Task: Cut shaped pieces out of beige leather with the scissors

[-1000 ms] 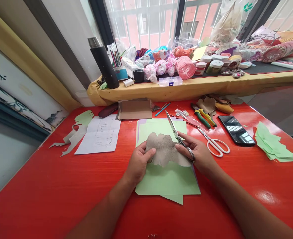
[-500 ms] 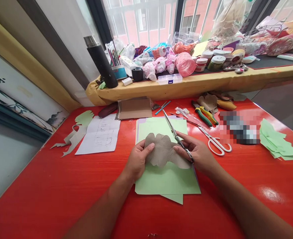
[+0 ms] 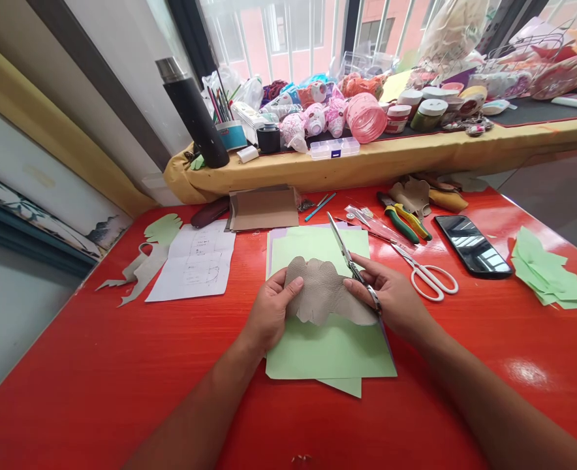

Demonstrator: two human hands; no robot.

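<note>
Between my hands is a grey-beige piece of leather [image 3: 316, 292] with a wavy, scalloped outline. My left hand [image 3: 269, 310] pinches its left edge between thumb and fingers. In my right hand [image 3: 389, 292] is a pair of metal scissors [image 3: 343, 243], blades together and pointing up and away to the left. The right thumb also rests on the leather's right part. Underneath lie green paper sheets [image 3: 330, 356], stacked on the red table [image 3: 181, 391]. How the right fingers sit in the scissor handles is partly hidden.
White-handled scissors [image 3: 428, 277], pliers [image 3: 406, 222] and a phone [image 3: 473, 246] lie to the right, with green paper scraps [image 3: 547, 271] beyond. At left are a drawn paper sheet [image 3: 195, 261] and leather offcuts [image 3: 144, 269]. A black flask [image 3: 195, 117] stands on the cluttered sill.
The view has shifted slightly. Both hands hold the leather in nearly the same position, and the scissors have turned slightly in my right hand.
</note>
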